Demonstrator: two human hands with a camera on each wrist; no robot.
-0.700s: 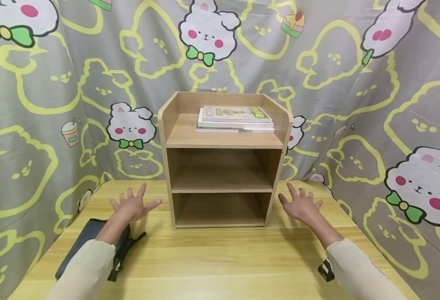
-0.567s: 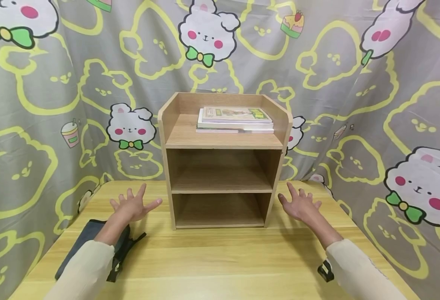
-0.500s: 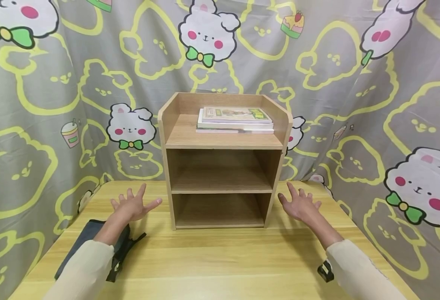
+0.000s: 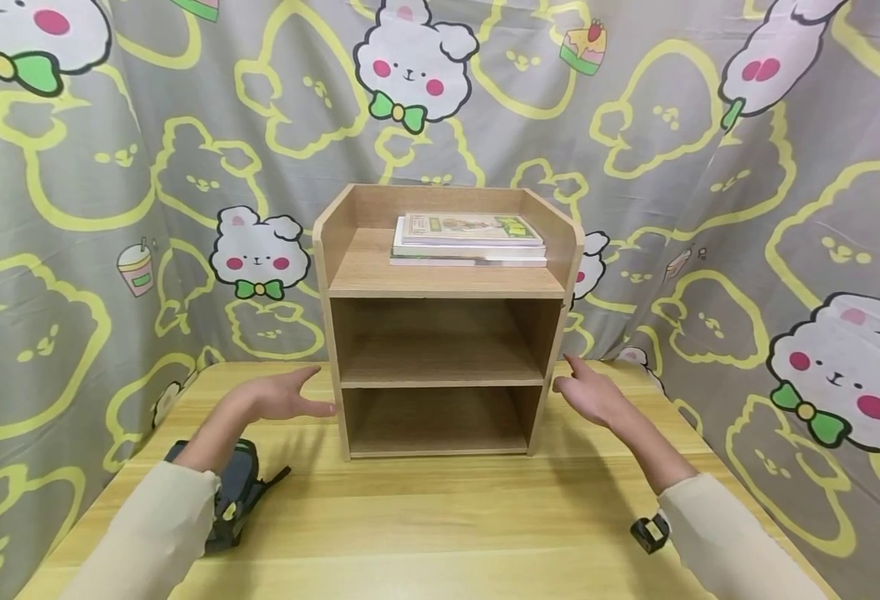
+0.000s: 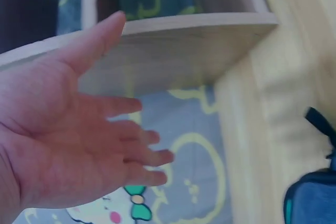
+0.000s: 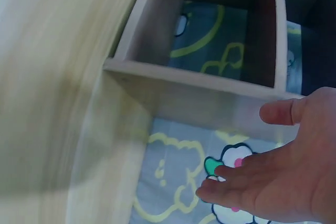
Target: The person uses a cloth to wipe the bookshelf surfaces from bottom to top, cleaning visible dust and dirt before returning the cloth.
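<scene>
A wooden desktop shelf (image 4: 440,360) with three levels stands on the table, its lower two compartments bare. On its top level lies a stack of books (image 4: 470,242). My left hand (image 4: 282,396) is beside the shelf's left side, fingers extended and thumb apart. The left wrist view shows its bare palm facing the side panel (image 5: 173,51). On the opposite side, my right hand (image 4: 590,393) holds nothing; its fingers (image 6: 231,190) reach along the right panel (image 6: 199,95). Whether either hand touches the wood I cannot tell.
A dark blue bag (image 4: 237,492) with a black strap lies on the table (image 4: 410,533), partly behind the left forearm. Near the right sleeve sits a small black object (image 4: 650,532) with a pale patch. A patterned curtain (image 4: 260,150) surrounds the table's back and sides.
Both hands have turned from spread fingers to a sideways pose and moved closer to the shelf's sides. The left forearm has shifted, showing more of the bag. The shelf and books stay in place.
</scene>
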